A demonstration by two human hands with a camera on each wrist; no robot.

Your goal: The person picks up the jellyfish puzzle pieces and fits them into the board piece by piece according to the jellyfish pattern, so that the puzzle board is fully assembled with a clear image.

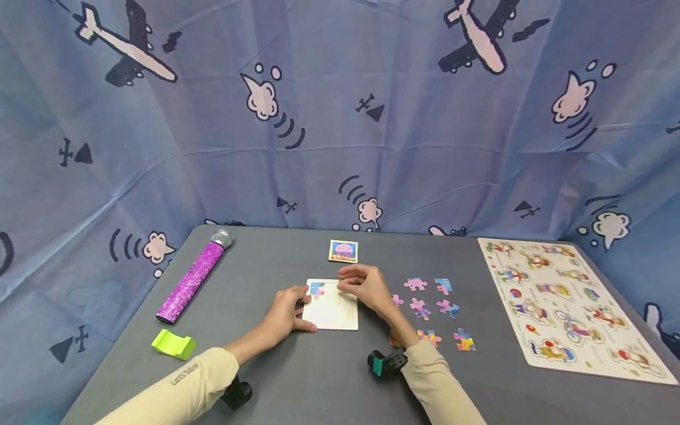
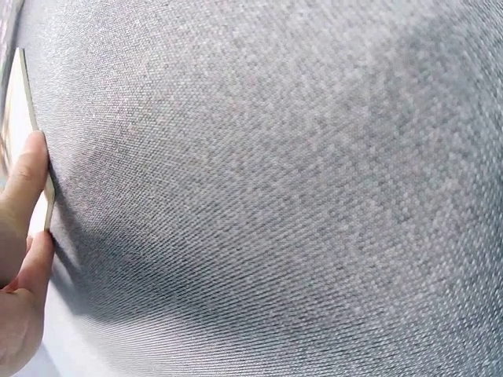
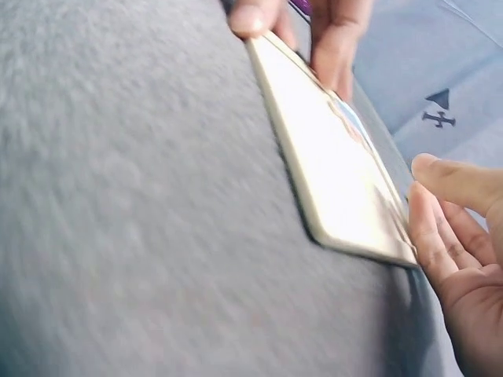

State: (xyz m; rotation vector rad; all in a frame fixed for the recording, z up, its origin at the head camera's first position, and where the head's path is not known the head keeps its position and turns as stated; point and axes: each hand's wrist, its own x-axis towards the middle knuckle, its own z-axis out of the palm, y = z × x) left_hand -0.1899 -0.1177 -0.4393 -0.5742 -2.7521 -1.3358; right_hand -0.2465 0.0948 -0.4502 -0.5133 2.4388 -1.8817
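Head: board point(image 1: 334, 313) against left hand point(image 1: 284, 313)

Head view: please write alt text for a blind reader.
The left hand touches a white puzzle tray, filled at upper left; the right hand is at its upper right. Jigsaw pieces and a figure puzzle board lie at right, a glittery microphone at left.

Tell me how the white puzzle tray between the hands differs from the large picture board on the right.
The puzzle tray is much smaller than the picture board. The tray is mostly bare, with a blue-and-pink jigsaw section in its far left corner, while the board is covered in colourful figures. The left hand grips the tray's left side; no hand touches the board. Both are pale and flat.
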